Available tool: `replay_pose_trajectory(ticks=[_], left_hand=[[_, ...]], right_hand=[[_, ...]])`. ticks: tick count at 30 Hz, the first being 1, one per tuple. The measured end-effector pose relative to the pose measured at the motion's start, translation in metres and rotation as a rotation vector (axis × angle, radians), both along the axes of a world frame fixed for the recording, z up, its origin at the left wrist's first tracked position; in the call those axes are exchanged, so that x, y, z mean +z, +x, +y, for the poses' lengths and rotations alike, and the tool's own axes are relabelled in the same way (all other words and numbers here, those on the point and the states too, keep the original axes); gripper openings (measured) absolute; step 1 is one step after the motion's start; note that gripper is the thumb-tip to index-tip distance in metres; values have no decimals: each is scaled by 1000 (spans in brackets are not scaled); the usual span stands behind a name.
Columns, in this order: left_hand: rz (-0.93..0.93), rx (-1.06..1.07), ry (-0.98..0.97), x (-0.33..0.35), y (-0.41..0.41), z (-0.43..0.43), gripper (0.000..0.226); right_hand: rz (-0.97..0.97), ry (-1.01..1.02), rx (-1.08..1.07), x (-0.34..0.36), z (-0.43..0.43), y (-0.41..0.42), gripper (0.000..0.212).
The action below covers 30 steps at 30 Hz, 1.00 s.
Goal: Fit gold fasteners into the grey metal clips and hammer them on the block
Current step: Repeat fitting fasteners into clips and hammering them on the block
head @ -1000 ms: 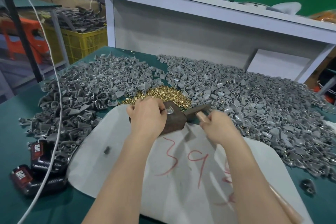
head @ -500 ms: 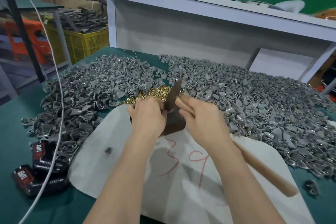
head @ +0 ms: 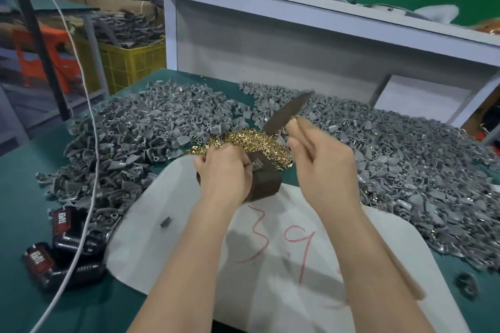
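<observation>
A dark brown block [head: 266, 181] stands on a white sheet [head: 167, 203]. My left hand [head: 224, 170] pinches a grey metal clip [head: 256, 164] and steadies it on top of the block. My right hand [head: 322, 167] grips the wooden handle of a hammer [head: 288, 112], whose dark head is raised and blurred above the gold fasteners [head: 243, 140]. Those fasteners lie in a small heap just behind the block. Grey clips form a big pile on the left [head: 140, 130] and a bigger pile on the right [head: 405, 159].
Two black and red battery packs [head: 54, 249] lie at the front left, with a white cable [head: 92, 170] running over them. A lone clip [head: 165, 222] rests on the sheet. A white shelf [head: 297, 11] rises behind; a yellow crate [head: 130, 62] stands far left.
The hammer struck down on the clip on the block, then swung up; its head is now raised to the right above the gold fasteners. My left hand stayed on the block.
</observation>
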State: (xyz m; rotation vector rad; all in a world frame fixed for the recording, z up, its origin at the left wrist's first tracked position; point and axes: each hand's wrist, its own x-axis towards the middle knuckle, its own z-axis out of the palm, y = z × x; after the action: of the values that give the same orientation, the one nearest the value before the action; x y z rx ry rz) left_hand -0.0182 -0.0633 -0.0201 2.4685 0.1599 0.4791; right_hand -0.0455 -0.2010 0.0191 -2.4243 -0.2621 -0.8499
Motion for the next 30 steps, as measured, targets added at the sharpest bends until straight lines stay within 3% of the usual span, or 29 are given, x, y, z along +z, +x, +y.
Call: replay_pose_trajectory(ticks=[3,5,8,13,17,25,30], left_hand=[[15,-3,33,1,0,0,13],[15,-2,36,0,-1,0,14],[-12,-3,-3,-1,1,0,13],[9,2,39,1,-1,1,13],[25,-2,35,1,0,1,15],[33,6,31,0,0,0,11],[14,15,23,0,0,-1,14]], right_hand=[[298,-242,-22,-3,3,0,36],[262,-236,-50,0,1,1,36],[22,17,-15,0,1,0,30],[351,-261,30,-4,-4,6,32],[313,-7,12,0,-18,22,29],[712,227,-148,-39,-39,45,26],[719,-196,-272,-45,-37,45,33]])
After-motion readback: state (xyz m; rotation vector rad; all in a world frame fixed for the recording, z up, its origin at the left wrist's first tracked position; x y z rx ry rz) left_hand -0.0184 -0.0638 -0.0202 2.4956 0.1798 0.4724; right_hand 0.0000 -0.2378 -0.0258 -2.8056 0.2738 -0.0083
